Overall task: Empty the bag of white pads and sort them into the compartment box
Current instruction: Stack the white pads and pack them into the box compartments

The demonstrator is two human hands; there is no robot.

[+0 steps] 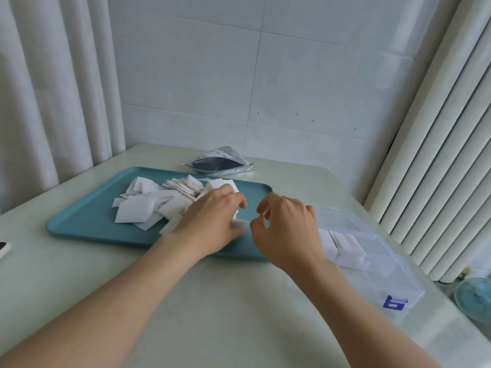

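A heap of white pads (148,205) lies spread on a teal tray (87,224). My left hand (212,221) is over the tray's right part, its fingers curled round a few white pads (239,224) at the heap's edge. My right hand (287,229) hovers just to the right, fingers loosely curled, holding nothing. The clear compartment box (372,261) stands right of the tray, with stacked white pads (342,248) in one compartment. The emptied bag (220,163) lies flat behind the tray.
The pale table (212,301) meets a tiled wall at the back. A white radiator (438,168) runs along the right, curtains hang at left. A phone's corner (4,248) shows at the left edge. A blue round object (475,298) sits low right.
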